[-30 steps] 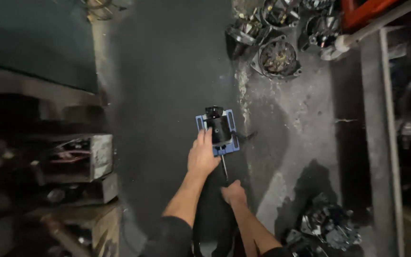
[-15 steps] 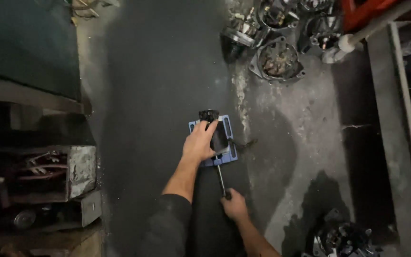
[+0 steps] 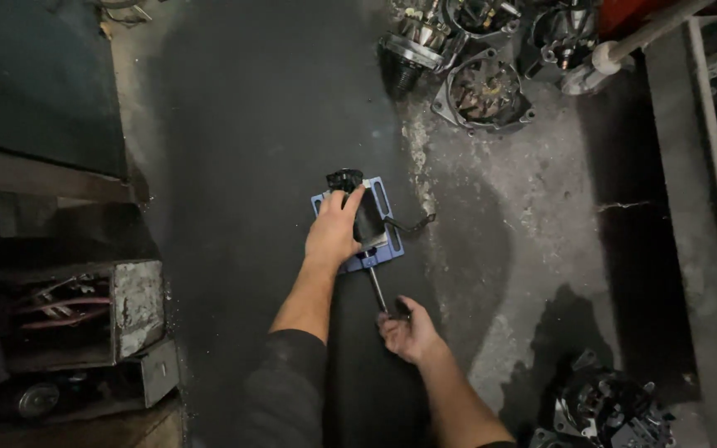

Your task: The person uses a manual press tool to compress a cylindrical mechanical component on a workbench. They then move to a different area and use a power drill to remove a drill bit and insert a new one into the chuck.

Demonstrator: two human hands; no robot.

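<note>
**wrenchguy:** Down on the dark floor, the blue vise (image 3: 357, 226) sits between the hands. Left hand (image 3: 334, 232) lies flat over the black part (image 3: 360, 207) in it, fingers loosely curled, pinning it.

**oldshop:** Right hand (image 3: 407, 329)'s closed round the screw handle (image 3: 379, 290). I'd say turn slow and press straight down so the vise doesn't skate.

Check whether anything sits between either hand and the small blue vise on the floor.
Nothing visible does. The left hand already rests on the blue vise, over the dark part clamped in it, and the right hand grips the end of its screw handle.
</note>
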